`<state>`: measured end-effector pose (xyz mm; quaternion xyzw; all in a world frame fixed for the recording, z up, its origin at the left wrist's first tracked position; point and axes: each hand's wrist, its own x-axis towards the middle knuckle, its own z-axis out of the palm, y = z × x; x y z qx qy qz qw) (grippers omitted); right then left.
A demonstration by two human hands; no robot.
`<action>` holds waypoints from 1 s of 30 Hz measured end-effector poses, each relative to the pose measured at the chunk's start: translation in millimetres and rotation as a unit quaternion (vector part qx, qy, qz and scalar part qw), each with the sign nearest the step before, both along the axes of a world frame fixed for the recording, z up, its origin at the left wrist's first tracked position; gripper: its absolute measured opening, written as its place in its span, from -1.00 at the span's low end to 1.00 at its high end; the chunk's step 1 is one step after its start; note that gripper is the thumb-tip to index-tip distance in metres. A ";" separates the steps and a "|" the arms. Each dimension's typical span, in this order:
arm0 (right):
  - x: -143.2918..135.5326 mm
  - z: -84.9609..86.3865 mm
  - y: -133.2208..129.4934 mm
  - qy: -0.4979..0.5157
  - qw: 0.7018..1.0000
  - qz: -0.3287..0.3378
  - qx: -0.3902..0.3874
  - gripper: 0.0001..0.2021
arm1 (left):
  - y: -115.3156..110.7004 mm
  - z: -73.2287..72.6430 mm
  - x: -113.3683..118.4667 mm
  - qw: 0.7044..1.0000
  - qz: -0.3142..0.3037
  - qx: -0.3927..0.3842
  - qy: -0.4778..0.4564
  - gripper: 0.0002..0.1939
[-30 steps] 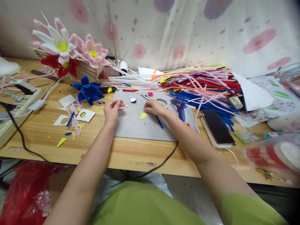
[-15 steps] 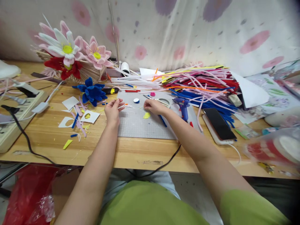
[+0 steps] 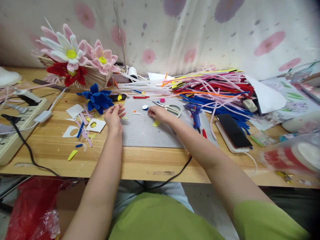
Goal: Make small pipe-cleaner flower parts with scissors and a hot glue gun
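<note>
My left hand (image 3: 115,116) is above the left edge of the grey cutting mat (image 3: 142,136), right of a blue plush flower (image 3: 97,99). Its thumb and forefinger are pinched together at a tiny yellowish bit too small to name; the other fingers curl loosely. Over the middle of the mat, my right hand (image 3: 158,114) has its fingers bent down and closed, hiding whatever is in them. Just left of its fingertips lies a small round disc (image 3: 145,107), white on top with a blue rim. A yellow scrap (image 3: 156,123) lies beneath that hand. Scissors (image 3: 172,109) rest behind it.
A blue glue gun (image 3: 194,115) lies on the mat's right side, near a phone (image 3: 233,130). Pipe cleaners (image 3: 212,83) are heaped behind. Cut white cards (image 3: 96,125) and scraps litter the left, near a power strip (image 3: 22,130). Finished flowers (image 3: 71,53) stand back left.
My left hand has moved left, away from the white and orange bits on the mat. My right hand has shifted slightly left, close to the round disc.
</note>
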<state>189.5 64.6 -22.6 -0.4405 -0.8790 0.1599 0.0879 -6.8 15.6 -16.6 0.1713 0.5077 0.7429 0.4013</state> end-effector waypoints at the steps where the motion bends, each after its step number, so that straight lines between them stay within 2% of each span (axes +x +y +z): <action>1: -3.0 -0.5 -0.1 -0.017 1.000 0.009 0.010 -0.83 | 0.0 1.0 -2.3 1.000 0.008 -0.001 -0.004 -0.97; 5: -5.8 -2.5 0.2 -0.075 0.996 0.026 0.038 -0.80 | -0.4 5.0 -15.3 0.999 0.042 -0.007 -0.003 -0.99; 7: -5.7 0.5 0.7 -0.071 0.997 0.024 0.035 -0.80 | -0.5 6.7 -23.4 0.998 0.067 -0.010 -0.001 -0.98; 11: -22.6 20.8 3.1 0.021 1.000 0.006 0.005 -0.83 | -1.2 9.4 -36.5 0.993 0.118 -0.004 -0.014 -0.96; 15: -71.8 39.2 10.3 0.135 0.990 0.028 -0.038 -0.83 | -3.1 11.6 -39.3 0.988 0.149 0.027 -0.030 -0.97; 17: -95.5 39.0 15.0 0.226 0.969 0.032 -0.092 -0.73 | -3.1 11.7 -38.3 0.988 0.154 0.017 -0.015 -0.96; 20: -107.6 31.8 18.6 0.260 0.959 0.010 -0.110 -0.74 | -0.9 10.1 -37.0 0.988 0.153 -0.014 0.012 -0.97; 23: -85.0 25.5 14.0 0.242 0.967 -0.039 -0.064 -0.85 | 1.3 5.5 -32.8 0.986 0.156 -0.003 0.061 -0.97; 26: -38.9 21.2 2.0 0.236 0.967 -0.091 -0.030 -0.83 | -0.8 -1.6 -19.1 0.971 0.127 0.045 0.199 -0.92; 28: -5.0 16.2 -7.9 0.243 0.962 -0.128 -0.002 -0.80 | -4.1 -6.7 -3.9 0.936 0.069 0.058 0.340 -0.90; 30: 24.8 8.1 -17.7 0.243 0.955 -0.166 0.030 -0.79 | -6.1 -11.1 13.9 0.877 0.000 0.059 0.477 -0.93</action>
